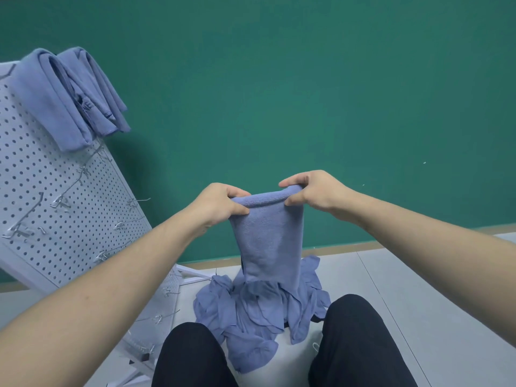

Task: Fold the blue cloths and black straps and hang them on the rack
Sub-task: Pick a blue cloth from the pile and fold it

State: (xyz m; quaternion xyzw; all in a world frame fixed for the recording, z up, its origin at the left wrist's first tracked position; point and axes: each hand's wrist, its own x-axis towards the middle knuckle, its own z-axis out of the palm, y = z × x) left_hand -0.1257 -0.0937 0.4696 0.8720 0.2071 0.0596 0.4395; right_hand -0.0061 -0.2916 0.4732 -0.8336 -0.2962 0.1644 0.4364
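Cloth (267,236): folded, soft, light, limp; hangs between left hand (220,205) and right hand (312,194), each pinching a top corner; best held there; rack (55,191) left of both.

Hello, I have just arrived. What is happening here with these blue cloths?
A person is folding blue cloths for hanging. The left hand and the right hand each pinch a top corner of a folded blue cloth, which hangs down in front of them. A pile of unfolded blue cloths lies on the floor between the knees. Two folded cloths already hang over the top of the white pegboard rack.
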